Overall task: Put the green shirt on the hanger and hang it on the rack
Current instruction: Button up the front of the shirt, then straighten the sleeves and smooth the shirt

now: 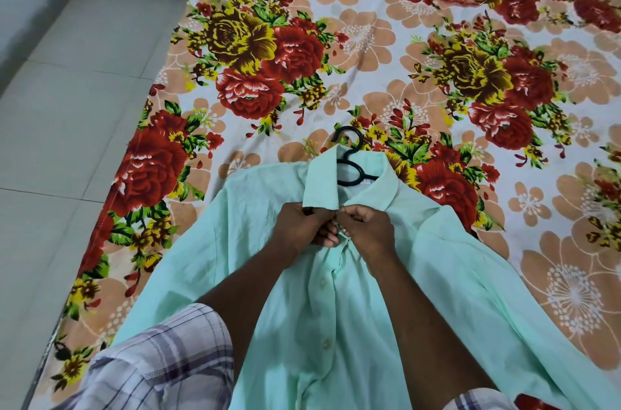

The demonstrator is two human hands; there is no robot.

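plaid sleeve (161, 362) at 7 o'clock aside, the green shirt (336, 325) lies on the floral bedsheet (369, 40), its placket pinched by left hand (299, 225) and right hand (366, 228) below the collar; tugged unevenly, the black hanger (349, 161) at 12 o'clock could slip out.

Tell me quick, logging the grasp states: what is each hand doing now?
Left hand: closed, pinching the green shirt placket just below the collar.
Right hand: closed, pinching the same shirt at the top button.
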